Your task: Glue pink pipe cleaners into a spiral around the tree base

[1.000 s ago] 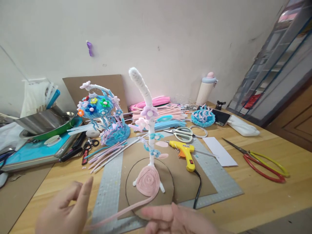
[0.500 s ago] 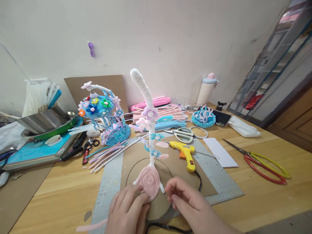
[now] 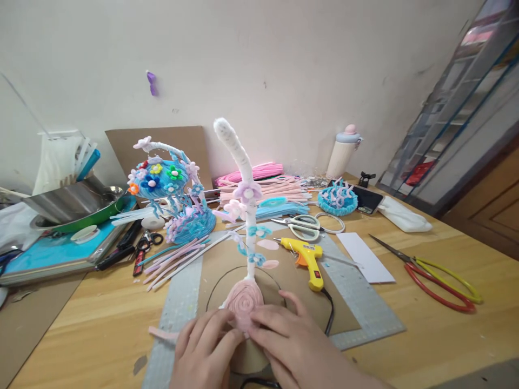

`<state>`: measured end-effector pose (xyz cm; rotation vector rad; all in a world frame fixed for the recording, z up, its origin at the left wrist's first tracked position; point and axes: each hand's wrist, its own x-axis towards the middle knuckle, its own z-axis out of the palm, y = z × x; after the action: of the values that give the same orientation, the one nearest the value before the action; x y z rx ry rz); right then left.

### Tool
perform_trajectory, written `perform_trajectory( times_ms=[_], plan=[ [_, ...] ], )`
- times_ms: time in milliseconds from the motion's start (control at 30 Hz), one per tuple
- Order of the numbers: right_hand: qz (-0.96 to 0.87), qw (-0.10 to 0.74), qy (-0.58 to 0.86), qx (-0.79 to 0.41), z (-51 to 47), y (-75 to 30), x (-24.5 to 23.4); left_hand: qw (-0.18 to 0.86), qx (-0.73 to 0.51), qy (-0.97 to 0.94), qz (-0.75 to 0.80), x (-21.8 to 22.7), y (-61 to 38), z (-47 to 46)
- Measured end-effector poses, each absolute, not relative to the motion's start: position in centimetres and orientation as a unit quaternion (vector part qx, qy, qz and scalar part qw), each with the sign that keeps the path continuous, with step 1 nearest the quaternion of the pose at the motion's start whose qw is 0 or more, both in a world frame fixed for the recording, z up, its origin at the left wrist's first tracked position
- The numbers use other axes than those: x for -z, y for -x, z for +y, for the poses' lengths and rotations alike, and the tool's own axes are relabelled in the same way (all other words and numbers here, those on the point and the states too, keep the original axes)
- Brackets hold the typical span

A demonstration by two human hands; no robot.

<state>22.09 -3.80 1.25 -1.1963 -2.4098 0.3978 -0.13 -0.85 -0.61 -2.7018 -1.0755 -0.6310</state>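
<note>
A pink coil of fuzzy pipe cleaner lies at the foot of a white fuzzy stem, which stands upright with its top bent left. Purple, pink and blue flowers and oval leaves sit along the stem. My left hand has its fingers curled at the coil's lower left edge. Fingers of my right hand press on the coil's lower right. Both hands cover its near edge, and the thumbs are partly hidden. A loose pink strip sticks out left of my left hand.
Beneath the coil, cardboard with a drawn circle rests on a grey cutting mat. A yellow glue gun lies right of the stem. Farther right are red-and-yellow-handled scissors. A flowered blue craft piece stands back left.
My right hand has moved left and come down onto the pink coil. My left hand stays at the coil's edge. The pink strip's end has shifted right and up.
</note>
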Motion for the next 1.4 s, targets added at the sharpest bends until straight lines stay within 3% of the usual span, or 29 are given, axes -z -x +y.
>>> perform_trajectory(
  times_ms=[333,633,833,1100,1400],
  plan=[
    [-0.879,0.213,0.425,-0.032,-3.7,-21.6,0.0,0.142,0.184,0.882,-0.409,-0.1,0.9,0.2],
    [-0.807,0.236,0.541,0.036,-3.7,-22.0,1.1,0.119,0.121,0.914,-0.368,-2.1,2.5,-0.1],
    [-0.797,0.204,0.567,0.03,-4.4,-22.6,1.9,0.049,0.114,0.905,-0.406,-1.2,3.7,-0.1],
    [-0.756,0.232,0.612,-0.037,-4.7,-22.2,2.3,-0.062,0.155,0.848,-0.503,-0.3,3.3,0.8],
    [-0.765,0.144,0.628,-0.008,-1.3,-24.2,-0.6,-0.027,0.195,0.862,-0.467,-0.4,1.4,-1.7]
  ],
)
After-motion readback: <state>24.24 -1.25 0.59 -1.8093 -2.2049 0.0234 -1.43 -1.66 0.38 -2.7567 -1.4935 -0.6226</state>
